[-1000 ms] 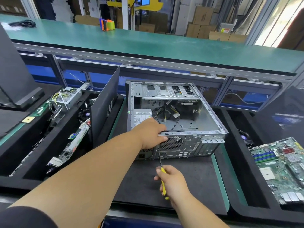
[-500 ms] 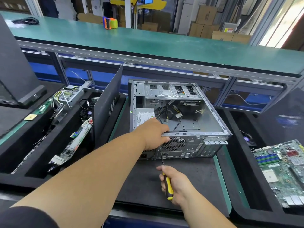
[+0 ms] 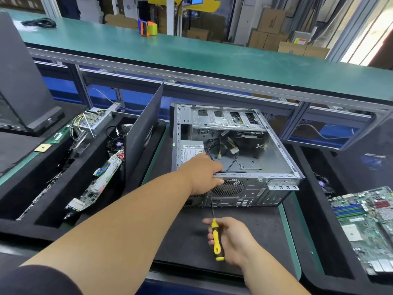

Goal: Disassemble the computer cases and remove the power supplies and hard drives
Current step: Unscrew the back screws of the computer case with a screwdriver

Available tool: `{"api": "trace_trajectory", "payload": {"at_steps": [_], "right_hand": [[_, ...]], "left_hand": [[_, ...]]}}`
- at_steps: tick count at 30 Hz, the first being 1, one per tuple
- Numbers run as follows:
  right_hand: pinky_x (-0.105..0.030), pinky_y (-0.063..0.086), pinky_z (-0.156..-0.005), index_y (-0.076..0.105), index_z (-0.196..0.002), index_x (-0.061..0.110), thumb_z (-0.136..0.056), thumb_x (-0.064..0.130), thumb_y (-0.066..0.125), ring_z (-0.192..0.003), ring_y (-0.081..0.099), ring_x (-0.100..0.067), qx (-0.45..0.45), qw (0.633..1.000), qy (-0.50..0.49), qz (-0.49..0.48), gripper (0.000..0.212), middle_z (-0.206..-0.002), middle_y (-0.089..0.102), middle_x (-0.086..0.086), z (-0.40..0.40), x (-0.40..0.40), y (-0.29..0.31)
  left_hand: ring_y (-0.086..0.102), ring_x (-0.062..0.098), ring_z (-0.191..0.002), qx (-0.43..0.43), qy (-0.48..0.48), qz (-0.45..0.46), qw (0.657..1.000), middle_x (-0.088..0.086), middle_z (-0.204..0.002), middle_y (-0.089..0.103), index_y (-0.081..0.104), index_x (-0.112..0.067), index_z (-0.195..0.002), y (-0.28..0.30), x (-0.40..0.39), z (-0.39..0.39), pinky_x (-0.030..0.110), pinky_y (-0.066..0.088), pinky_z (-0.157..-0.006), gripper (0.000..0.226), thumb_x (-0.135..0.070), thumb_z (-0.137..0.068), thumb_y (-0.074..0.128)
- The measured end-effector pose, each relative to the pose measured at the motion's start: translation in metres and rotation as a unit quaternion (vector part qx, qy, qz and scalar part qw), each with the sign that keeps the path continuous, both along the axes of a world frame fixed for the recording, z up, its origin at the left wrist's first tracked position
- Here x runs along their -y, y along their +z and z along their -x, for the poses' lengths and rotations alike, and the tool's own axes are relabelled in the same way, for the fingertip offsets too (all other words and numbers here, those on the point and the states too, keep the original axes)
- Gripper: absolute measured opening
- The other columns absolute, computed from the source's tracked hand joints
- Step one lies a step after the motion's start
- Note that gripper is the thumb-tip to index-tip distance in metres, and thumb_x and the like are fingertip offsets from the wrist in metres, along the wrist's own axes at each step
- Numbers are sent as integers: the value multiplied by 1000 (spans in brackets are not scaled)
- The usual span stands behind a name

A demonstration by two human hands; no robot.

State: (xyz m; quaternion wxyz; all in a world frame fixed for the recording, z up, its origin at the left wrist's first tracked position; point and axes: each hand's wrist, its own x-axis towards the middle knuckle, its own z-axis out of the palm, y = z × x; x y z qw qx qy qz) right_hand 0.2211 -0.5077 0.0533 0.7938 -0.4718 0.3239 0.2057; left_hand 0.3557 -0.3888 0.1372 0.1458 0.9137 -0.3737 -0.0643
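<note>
Firmly, right fingers [image 3: 212, 239] wrap screwdriver [image 3: 216, 237]; left hand [image 3: 204, 173] grips case [image 3: 265, 171].

The left hand [image 3: 205, 174] reaches forward on an outstretched bare arm, fingers curled over a metal edge; the right hand [image 3: 230, 241] sits lower and nearer, its grip closed round a yellow-handled screwdriver [image 3: 215, 235]
</note>
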Motion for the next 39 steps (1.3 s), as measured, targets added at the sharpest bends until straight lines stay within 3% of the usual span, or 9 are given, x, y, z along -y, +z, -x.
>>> {"api": "trace_trajectory", "payload": {"at_steps": [8,15,21,24,27,33,39], "right_hand": [[-26,49,-60,70,-102,0,-95,6,61,-64,58,-17,75,996,11,56,12,-75,66,-11,8,-4,-10],[-18,51,-63,75,-95,13,-90,8,70,-67,66,-8,116,975,-8,190,9,-77,72,-2,13,-13,-15],[-14,46,-60,76,-97,25,-88,16,74,-70,59,-7,119,953,-37,275,13,-74,68,8,18,-14,-16],[-25,44,-52,73,-103,24,-99,26,56,-55,52,-12,82,970,-14,226,17,-68,59,1,16,-12,-6],[-27,43,-48,72,-106,13,-101,17,44,-49,51,-15,32,991,-38,122,28,-61,58,-5,12,-9,1],[-28,49,-49,67,-112,11,-101,13,56,-58,61,-19,30,994,-92,46,16,-75,69,-12,17,-11,-11],[-26,50,-48,70,-108,13,-90,11,71,-58,64,-16,32,992,-93,85,18,-71,70,-7,17,-9,-17]], "left_hand": [[35,16,-99,6,0,-1,1000,-2,-89,47,57,-20,-115,-2,1,-1,36,40,-88,33,-47,-97,52],[35,16,-99,5,0,-7,1000,-3,-85,46,56,-22,-110,-1,1,0,35,40,-85,29,-47,-97,52],[36,17,-99,-2,8,0,1000,0,-90,50,57,-20,-111,-1,1,1,34,40,-84,30,-46,-96,54],[35,16,-98,-5,9,-2,1000,-3,-84,45,56,-19,-108,0,0,1,34,39,-82,30,-46,-96,54],[35,16,-98,-5,9,-4,1000,-3,-84,42,55,-20,-107,0,1,2,32,35,-78,29,-46,-96,53],[36,17,-102,-8,8,-6,1000,-1,-90,46,56,-21,-110,-1,0,1,32,35,-81,30,-48,-96,52],[37,17,-101,-5,4,-4,1000,-4,-84,43,52,-22,-101,-1,0,1,32,35,-80,26,-47,-96,52]]}}
